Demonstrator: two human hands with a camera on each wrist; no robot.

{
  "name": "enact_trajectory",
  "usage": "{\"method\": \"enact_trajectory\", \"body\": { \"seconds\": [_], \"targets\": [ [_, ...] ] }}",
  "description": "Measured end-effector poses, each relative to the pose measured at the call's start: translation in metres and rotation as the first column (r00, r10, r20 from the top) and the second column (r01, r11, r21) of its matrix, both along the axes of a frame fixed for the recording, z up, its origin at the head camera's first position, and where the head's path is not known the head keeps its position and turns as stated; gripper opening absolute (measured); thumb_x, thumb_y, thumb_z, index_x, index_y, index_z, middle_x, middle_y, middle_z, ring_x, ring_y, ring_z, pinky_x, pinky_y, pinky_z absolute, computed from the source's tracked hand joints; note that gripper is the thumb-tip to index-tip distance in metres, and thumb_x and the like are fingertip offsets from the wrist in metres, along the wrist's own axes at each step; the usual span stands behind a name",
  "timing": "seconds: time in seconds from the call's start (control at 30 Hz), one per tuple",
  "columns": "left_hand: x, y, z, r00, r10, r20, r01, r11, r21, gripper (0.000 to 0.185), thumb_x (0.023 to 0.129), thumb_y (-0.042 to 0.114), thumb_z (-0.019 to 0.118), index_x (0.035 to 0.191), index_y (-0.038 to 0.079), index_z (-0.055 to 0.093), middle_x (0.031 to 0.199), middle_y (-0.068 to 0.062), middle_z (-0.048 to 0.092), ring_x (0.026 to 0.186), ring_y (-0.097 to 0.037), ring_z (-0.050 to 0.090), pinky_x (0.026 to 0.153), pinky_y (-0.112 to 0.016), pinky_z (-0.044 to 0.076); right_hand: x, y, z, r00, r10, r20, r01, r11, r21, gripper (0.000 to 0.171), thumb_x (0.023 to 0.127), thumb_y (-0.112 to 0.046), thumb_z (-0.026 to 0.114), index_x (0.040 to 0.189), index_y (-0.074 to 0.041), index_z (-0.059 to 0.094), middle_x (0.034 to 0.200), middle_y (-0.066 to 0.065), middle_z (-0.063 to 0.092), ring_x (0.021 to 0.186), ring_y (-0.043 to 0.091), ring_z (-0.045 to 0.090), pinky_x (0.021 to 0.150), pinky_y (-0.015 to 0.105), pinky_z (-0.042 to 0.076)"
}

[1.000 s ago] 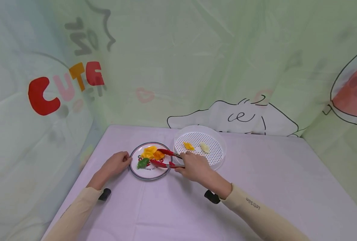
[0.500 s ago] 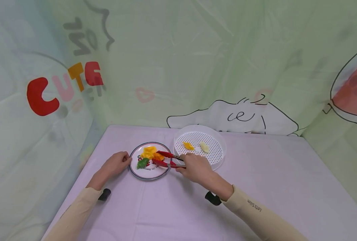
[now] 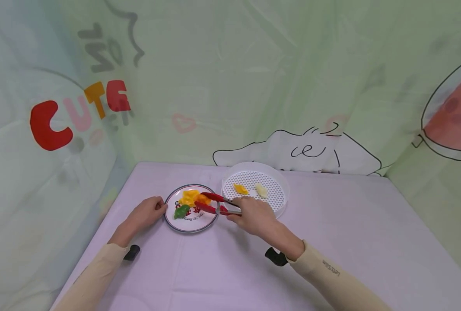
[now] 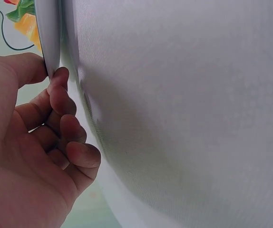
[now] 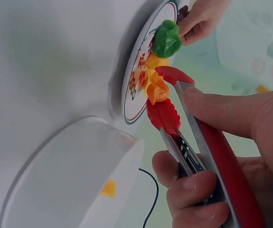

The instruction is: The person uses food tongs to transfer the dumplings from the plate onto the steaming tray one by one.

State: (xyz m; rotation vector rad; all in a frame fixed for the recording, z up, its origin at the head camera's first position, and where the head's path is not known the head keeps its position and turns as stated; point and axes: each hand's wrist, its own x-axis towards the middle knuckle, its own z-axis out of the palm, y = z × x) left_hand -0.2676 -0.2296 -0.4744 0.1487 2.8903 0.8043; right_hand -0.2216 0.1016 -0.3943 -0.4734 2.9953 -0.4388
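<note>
Your right hand [image 3: 253, 214] squeezes red-tipped metal tongs [image 3: 214, 204] onto an orange dumpling [image 5: 156, 91] at frame centre, while your left hand [image 3: 146, 213] pinches the round white plate's [image 3: 191, 226] rim.

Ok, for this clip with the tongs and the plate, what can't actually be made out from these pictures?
- Print on the plate: too small in the head view, covered by food and tongs in the right wrist view.
- What the yellow pieces and green piece are: too small and soft.
- Left wrist view: the plate's white edge and the table fill it; the left hand touches the edge, the food is cut off at the top corner.
- The white strainer is cut by the bottom edge in the right wrist view.
</note>
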Motion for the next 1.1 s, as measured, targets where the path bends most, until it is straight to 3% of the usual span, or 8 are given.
{"method": "enact_trajectory", "body": {
  "seconds": [0.27,0.57,0.87,1.1],
  "targets": [
    [0.000,0.000,0.000,1.000,0.013,0.007,-0.013,1.000,-0.014,0.019,0.100,0.023,0.058,0.091,0.006,0.059,0.075,-0.004,0.050,0.072,-0.018,0.048,0.064,-0.030,0.038,0.001,0.011,0.006,0.999,0.002,-0.038,-0.004,0.999,-0.046,0.048,0.084,-0.038,0.079,0.121,-0.010,0.069,0.102,0.004,0.073,0.080,0.018,0.058,0.057,0.025,0.048],
    [0.000,0.000,0.000,1.000,0.011,0.006,-0.011,1.000,-0.005,0.019,0.100,0.023,0.058,0.093,0.005,0.060,0.076,-0.004,0.051,0.072,-0.018,0.049,0.064,-0.030,0.039,-0.005,0.040,0.011,0.994,-0.056,-0.089,0.050,0.997,-0.059,0.052,0.087,-0.038,0.077,0.127,-0.007,0.066,0.112,0.010,0.072,0.087,0.021,0.062,0.064,0.030,0.050],
    [0.003,0.001,0.000,1.000,0.014,0.012,-0.014,1.000,0.007,0.019,0.101,0.023,0.058,0.094,0.006,0.060,0.076,-0.004,0.051,0.072,-0.018,0.049,0.063,-0.028,0.040,-0.016,0.075,0.012,0.993,-0.115,-0.011,0.114,0.991,-0.071,0.059,0.089,-0.037,0.074,0.134,-0.001,0.061,0.118,0.017,0.070,0.084,0.024,0.059,0.059,0.028,0.046],
    [0.004,0.001,0.000,1.000,0.020,0.012,-0.020,1.000,0.007,0.018,0.101,0.022,0.058,0.095,0.005,0.060,0.077,-0.005,0.051,0.073,-0.018,0.050,0.064,-0.029,0.040,-0.013,0.094,0.007,0.996,-0.090,0.028,0.089,0.996,0.010,0.060,0.087,-0.036,0.076,0.135,-0.003,0.061,0.121,0.017,0.069,0.098,0.029,0.062,0.075,0.038,0.054]
  ]
}}
